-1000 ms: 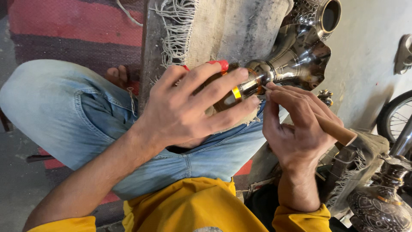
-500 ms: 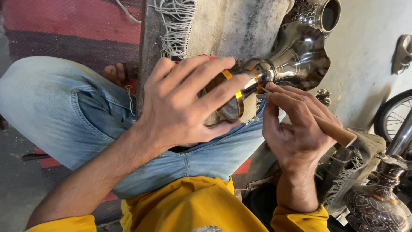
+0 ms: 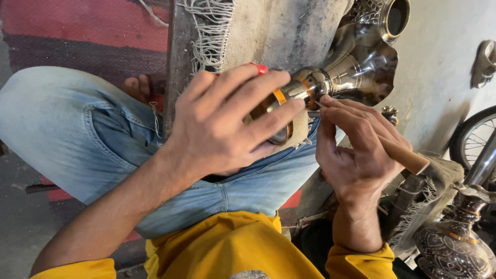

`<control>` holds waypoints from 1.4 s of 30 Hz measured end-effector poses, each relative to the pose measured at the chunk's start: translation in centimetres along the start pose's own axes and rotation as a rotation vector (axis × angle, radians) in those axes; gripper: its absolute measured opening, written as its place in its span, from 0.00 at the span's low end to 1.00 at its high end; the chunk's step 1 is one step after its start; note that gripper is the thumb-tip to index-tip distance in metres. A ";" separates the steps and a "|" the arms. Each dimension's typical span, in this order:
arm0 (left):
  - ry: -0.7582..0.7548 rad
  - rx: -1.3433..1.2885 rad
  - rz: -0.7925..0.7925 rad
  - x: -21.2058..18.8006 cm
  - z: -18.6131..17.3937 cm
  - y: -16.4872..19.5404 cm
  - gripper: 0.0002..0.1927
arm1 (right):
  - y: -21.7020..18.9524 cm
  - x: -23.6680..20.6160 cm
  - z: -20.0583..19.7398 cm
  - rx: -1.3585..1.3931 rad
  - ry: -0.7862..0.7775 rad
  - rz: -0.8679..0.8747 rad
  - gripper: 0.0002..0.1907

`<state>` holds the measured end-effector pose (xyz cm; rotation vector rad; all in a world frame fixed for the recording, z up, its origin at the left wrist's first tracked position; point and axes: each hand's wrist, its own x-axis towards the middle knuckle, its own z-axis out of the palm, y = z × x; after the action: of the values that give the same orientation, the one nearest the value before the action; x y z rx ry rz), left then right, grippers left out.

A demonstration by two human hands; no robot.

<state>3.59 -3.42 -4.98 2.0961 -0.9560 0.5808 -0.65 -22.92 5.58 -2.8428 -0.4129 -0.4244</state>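
My left hand (image 3: 227, 126) wraps over the wide base of a shiny metal vase (image 3: 336, 77) with gold bands, which lies on its side across my knee. My right hand (image 3: 356, 150) grips a wooden-handled engraving tool (image 3: 405, 155), and its thin tip touches the vase's narrow neck near a gold band. The vase's flared mouth (image 3: 395, 18) points away at the top right. A fringed beige cloth (image 3: 268, 31) lies under the vase on my blue-jeaned leg (image 3: 77, 134).
An engraved metal vessel (image 3: 454, 243) stands at the bottom right beside a fringed cloth. A wheel (image 3: 473, 137) shows at the right edge. A red and dark striped rug (image 3: 82, 31) covers the floor at the upper left. A bare foot (image 3: 137, 85) rests on it.
My left hand has shifted its fingers around the vase base, turning it slightly. My right hand keeps the tool tip on the neck.
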 end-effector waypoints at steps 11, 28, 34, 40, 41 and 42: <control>-0.045 -0.110 -0.168 0.5 -0.8 0.5 0.42 | 0.7 -0.4 0.1 0.206 0.050 0.146 0.07; 0.068 0.160 0.091 0.2 -0.9 -0.1 0.12 | 0.6 -0.1 0.0 0.177 0.033 0.120 0.09; 0.019 0.067 0.008 0.9 -1.4 0.0 0.23 | 0.5 -0.1 -0.1 0.182 0.026 0.128 0.09; -0.043 -0.096 -0.179 1.1 -1.8 0.6 0.36 | 0.6 -0.1 0.0 0.170 0.031 0.114 0.09; -0.046 -0.111 -0.186 1.0 -1.8 0.6 0.36 | 0.5 -0.1 0.0 0.167 0.030 0.113 0.09; -0.047 -0.122 -0.193 1.0 -1.8 0.6 0.35 | 0.5 -0.1 0.0 0.164 0.033 0.112 0.09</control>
<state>3.56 -2.76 -2.94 2.0704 -0.7832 0.3666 -0.62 -23.45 5.42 -2.6807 -0.2667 -0.3956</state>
